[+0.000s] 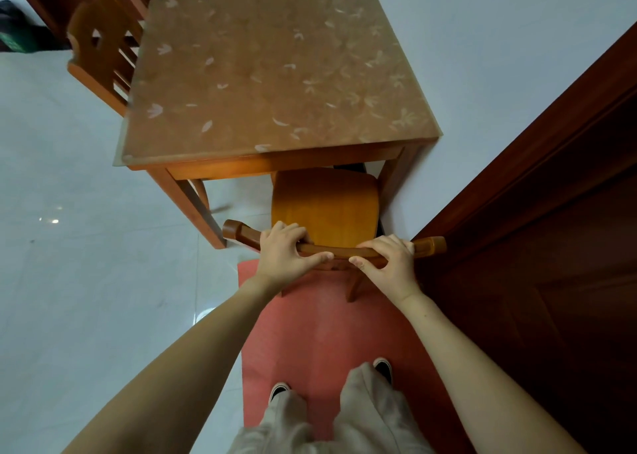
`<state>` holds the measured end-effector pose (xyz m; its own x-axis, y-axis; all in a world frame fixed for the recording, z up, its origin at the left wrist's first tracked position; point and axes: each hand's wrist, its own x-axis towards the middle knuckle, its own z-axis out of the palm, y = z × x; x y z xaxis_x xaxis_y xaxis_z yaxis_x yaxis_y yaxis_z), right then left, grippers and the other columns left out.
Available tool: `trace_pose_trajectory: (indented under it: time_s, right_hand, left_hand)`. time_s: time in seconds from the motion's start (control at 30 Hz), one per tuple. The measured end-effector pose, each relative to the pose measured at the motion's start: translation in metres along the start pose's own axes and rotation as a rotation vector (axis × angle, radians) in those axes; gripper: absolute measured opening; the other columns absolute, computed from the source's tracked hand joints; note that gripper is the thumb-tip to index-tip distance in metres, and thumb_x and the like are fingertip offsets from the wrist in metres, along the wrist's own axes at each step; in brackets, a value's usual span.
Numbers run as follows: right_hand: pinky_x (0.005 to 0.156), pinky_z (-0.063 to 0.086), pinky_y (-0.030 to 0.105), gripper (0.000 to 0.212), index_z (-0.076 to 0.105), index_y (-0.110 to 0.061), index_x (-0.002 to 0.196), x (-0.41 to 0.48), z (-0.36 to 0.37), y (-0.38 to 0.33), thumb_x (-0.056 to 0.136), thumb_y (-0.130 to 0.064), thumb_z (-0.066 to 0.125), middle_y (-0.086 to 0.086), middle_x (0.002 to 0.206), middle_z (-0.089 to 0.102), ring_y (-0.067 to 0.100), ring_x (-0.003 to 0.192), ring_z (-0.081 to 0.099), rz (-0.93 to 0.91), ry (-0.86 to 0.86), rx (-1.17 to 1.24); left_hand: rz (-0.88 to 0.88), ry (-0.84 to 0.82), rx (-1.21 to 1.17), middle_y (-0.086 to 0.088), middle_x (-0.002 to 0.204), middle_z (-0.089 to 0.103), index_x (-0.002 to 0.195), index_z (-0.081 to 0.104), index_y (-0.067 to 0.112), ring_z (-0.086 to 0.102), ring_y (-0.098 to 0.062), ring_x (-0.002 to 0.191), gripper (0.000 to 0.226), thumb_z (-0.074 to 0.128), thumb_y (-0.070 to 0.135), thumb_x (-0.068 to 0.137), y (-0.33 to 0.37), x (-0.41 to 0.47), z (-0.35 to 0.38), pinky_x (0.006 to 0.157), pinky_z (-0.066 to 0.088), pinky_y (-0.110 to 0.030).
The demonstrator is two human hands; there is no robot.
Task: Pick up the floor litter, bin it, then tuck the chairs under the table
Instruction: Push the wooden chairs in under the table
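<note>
Gripping the top rail (pixel 341 252) of the wooden chair (pixel 325 205), the left hand (pixel 284 252) and the right hand (pixel 391 264) are sitting side by side with a short stretch of rail between them. Both sets of fingers (pixel 293 230) are curling over the rail's far side, thumbs lying along its near edge, clamped on the wood. Just beyond the fingers, the chair's seat is lying partly under the near edge of the table (pixel 275 74). Below the fingers, a red mat (pixel 320 326) is covering the white tiled floor (pixel 69 246). Far beyond the fingers to the left, a second wooden chair (pixel 103 50) is standing against the table's side. A dark wooden door (pixel 551 264) is standing right of the fingers.
</note>
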<state>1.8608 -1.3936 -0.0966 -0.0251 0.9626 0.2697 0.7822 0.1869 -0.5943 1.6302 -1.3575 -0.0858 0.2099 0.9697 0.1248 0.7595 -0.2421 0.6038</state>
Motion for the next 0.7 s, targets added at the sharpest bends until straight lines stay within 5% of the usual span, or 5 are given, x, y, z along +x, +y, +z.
trace_pose_trajectory:
  time_s: [0.33, 0.7]
  right_hand:
    - [0.091, 0.027, 0.029, 0.033, 0.073, -0.029, 0.09, 0.012, -0.012, 0.034, 0.08, -0.059, 0.062, -0.015, 0.087, 0.066, 0.008, 0.089, 0.057, -0.044, -0.072, 0.032]
    - [0.089, 0.024, 0.028, 0.036, 0.073, -0.029, 0.09, 0.047, -0.047, 0.089, 0.08, -0.061, 0.06, -0.015, 0.088, 0.065, 0.01, 0.091, 0.056, -0.134, -0.154, 0.063]
  left_hand:
    - [-0.057, 0.051, 0.006, 0.016, 0.066, 0.046, 0.067, 0.052, 0.032, 0.04, 0.002, 0.075, 0.051, 0.055, 0.083, 0.066, 0.024, 0.006, 0.018, 0.069, 0.024, -0.028]
    - [-0.175, 0.12, 0.01, 0.015, 0.066, 0.05, 0.066, 0.053, 0.033, 0.043, -0.006, 0.076, 0.047, 0.058, 0.08, 0.067, 0.072, 0.026, 0.056, 0.074, 0.028, -0.031]
